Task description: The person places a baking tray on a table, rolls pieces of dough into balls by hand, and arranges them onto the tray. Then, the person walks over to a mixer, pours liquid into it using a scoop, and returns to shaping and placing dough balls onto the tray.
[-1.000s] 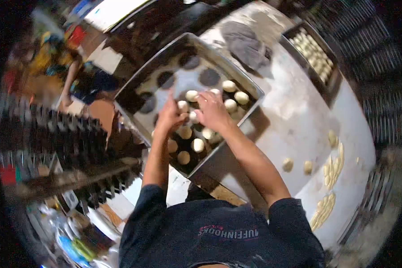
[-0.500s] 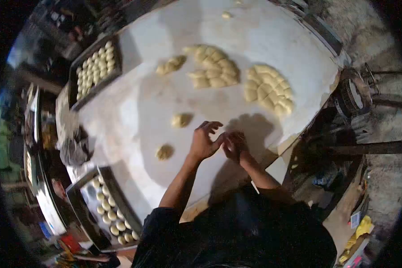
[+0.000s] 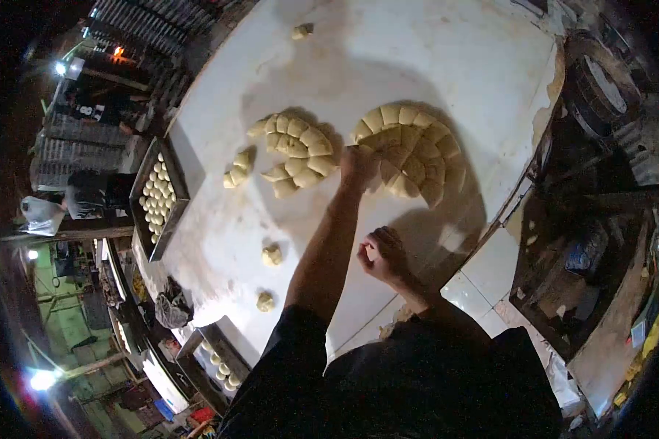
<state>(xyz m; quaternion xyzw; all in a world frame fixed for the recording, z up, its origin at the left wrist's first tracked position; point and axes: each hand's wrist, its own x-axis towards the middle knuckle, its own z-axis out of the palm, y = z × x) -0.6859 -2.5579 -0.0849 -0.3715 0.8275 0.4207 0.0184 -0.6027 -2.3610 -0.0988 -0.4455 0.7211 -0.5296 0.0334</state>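
Note:
My left hand [image 3: 359, 170] reaches forward to the near left edge of a round sheet of dough [image 3: 417, 150] scored into many pieces. Its fingers are hidden against the dough. Closer to my body, my right hand [image 3: 386, 256] hovers over the table with loosely curled fingers; a gap shows between thumb and forefinger, with nothing visible in it. Left of the sheet lies a smaller, partly used cluster of cut dough [image 3: 300, 150], and beyond it a short strip of dough pieces [image 3: 238, 170]. Two lumps of dough [image 3: 272, 255] sit left of my left forearm.
A tray of dough balls [image 3: 181, 203] stands at the table's left edge, with a second tray [image 3: 198, 377] nearer me. Between them is a crumpled grey bag [image 3: 172, 306]. One small dough piece [image 3: 300, 31] lies far off on the white table [image 3: 417, 51]. A round drum [image 3: 600, 84] stands right.
My hands were close together over the near table; now they are apart. The left has stretched forward to the cut dough, while the right stays near me. The camera view has also shifted.

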